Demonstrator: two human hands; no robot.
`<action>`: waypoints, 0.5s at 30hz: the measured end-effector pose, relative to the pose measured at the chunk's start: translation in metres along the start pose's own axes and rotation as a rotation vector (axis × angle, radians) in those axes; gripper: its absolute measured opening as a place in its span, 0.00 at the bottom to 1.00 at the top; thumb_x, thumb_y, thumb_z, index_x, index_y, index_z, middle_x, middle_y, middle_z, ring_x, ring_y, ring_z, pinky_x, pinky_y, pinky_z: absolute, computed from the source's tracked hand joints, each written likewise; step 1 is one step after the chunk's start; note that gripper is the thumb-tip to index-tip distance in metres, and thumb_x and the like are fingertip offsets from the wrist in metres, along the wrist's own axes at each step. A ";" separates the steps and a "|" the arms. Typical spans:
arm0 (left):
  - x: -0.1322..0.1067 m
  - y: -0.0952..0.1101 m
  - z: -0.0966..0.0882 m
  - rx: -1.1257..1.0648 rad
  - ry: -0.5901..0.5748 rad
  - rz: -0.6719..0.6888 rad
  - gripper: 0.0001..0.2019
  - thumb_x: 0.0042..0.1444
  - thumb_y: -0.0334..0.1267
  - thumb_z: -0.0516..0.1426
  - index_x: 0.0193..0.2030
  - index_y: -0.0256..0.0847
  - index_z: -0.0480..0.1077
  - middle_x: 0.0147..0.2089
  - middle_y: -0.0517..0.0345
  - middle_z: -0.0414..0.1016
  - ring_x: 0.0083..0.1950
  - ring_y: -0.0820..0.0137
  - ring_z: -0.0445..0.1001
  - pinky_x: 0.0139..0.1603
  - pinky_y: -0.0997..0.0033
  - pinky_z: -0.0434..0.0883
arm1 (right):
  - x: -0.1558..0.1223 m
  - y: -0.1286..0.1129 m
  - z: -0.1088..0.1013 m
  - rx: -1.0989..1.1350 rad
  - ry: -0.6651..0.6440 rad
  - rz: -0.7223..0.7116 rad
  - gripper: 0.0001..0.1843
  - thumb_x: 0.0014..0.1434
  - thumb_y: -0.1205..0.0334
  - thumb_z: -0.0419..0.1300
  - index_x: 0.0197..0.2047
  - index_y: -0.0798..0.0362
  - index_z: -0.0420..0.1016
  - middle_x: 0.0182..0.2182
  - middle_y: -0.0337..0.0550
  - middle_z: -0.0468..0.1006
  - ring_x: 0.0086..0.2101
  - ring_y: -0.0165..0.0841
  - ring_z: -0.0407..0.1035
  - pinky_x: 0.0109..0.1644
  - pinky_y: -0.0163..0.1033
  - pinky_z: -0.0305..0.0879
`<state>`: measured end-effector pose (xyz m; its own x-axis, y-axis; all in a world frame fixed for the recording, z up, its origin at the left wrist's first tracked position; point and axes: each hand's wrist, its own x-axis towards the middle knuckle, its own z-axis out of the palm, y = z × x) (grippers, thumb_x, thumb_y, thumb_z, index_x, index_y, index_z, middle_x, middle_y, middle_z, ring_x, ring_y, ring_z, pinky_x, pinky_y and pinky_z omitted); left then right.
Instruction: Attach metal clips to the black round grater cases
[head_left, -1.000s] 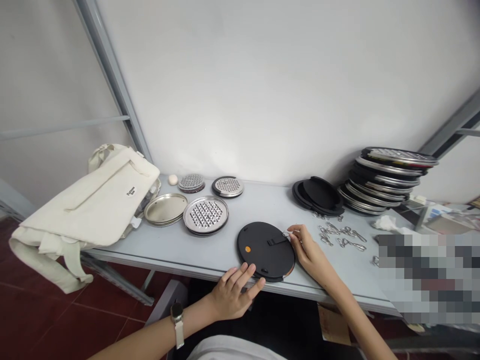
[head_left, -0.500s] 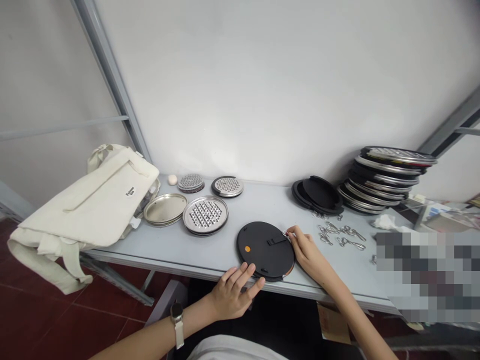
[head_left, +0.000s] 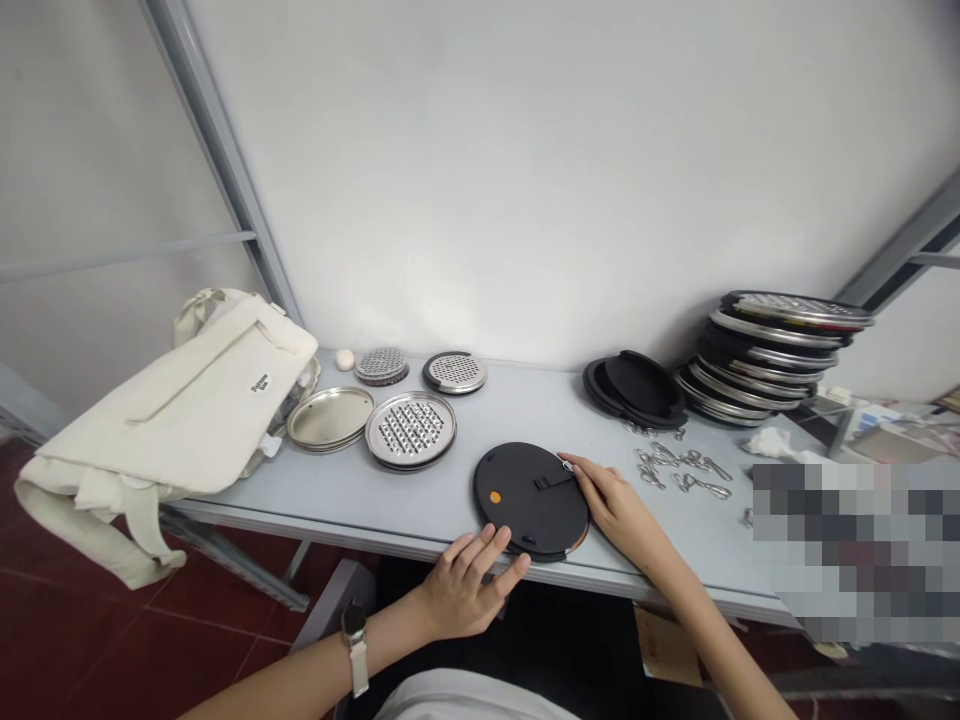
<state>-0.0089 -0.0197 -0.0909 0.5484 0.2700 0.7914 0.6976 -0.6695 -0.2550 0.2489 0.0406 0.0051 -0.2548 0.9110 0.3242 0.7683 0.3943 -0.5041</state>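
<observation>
Black disc [head_left: 529, 515]: lying flat at the near edge of the grey table [head_left: 517, 410], between both hands; bearing an orange dot [head_left: 495, 497] and a dark strip [head_left: 553, 482] running towards the rim.
Left hand [head_left: 469, 590]: spread loosely, unclenched, with fingertips against the disc's near left rim; wearing a watch [head_left: 353, 622] at the wrist.
Right hand [head_left: 613, 502]: laid along the disc's right rim, fingers at a small metal loop [head_left: 567, 465]; whether pinching or merely pressing it, not discernible.
Beyond, left: perforated metal plate [head_left: 411, 428] beside plain metal lids [head_left: 330, 415], near a cream bag [head_left: 187, 395].
Beyond, right: loose metal hooks [head_left: 664, 456], overlapping black pieces [head_left: 646, 390], a tall leaning grater stack [head_left: 772, 355].
</observation>
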 end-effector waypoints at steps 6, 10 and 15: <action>-0.002 0.000 0.001 0.025 -0.021 -0.004 0.30 0.53 0.37 0.57 0.65 0.46 0.62 0.66 0.50 0.61 0.65 0.61 0.61 0.62 0.63 0.59 | 0.000 0.000 0.000 0.028 -0.001 -0.010 0.20 0.70 0.55 0.43 0.55 0.47 0.72 0.48 0.45 0.80 0.44 0.42 0.73 0.51 0.50 0.66; -0.003 0.000 0.002 0.023 -0.017 -0.007 0.30 0.53 0.37 0.57 0.65 0.47 0.61 0.67 0.50 0.61 0.66 0.61 0.61 0.62 0.63 0.59 | 0.001 -0.003 -0.001 0.043 -0.007 -0.009 0.20 0.70 0.54 0.43 0.55 0.47 0.72 0.49 0.46 0.79 0.47 0.42 0.73 0.53 0.50 0.66; -0.002 0.000 0.001 0.019 -0.012 0.002 0.30 0.52 0.36 0.57 0.64 0.45 0.62 0.65 0.49 0.63 0.66 0.61 0.61 0.62 0.62 0.59 | -0.001 -0.003 -0.002 0.053 -0.011 -0.005 0.19 0.70 0.54 0.44 0.55 0.47 0.71 0.49 0.46 0.79 0.47 0.42 0.73 0.52 0.50 0.66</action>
<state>-0.0098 -0.0195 -0.0928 0.5551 0.2772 0.7843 0.7052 -0.6568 -0.2670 0.2482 0.0380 0.0080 -0.2655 0.9101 0.3181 0.7350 0.4046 -0.5442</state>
